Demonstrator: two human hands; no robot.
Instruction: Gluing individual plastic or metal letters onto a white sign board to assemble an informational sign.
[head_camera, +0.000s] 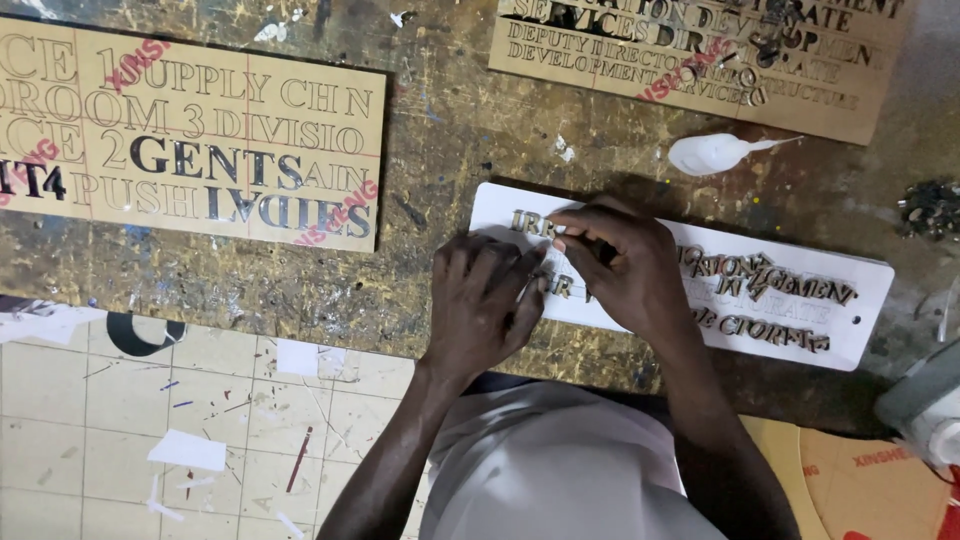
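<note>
tan lettered board (190, 135) | second tan board (690, 55) | white squeeze bottle (715, 152) | paint-stained workbench (450, 120)

White sign plate (860, 300) with gold-brown letters (770, 275) right of centre; tan letter-cut boards (200, 130) upper left and upper right; paint-speckled brown table (450, 130); white glue bottle (710, 153).

Your hands: left hand (485, 300) and right hand (620, 265) rest side by side on the sign plate (850, 320).
Behind the plate: glue bottle (715, 153).
Far left of you: letter board (190, 135).
Far right corner: second board (700, 50).
Underneath all: workbench (450, 130).
</note>
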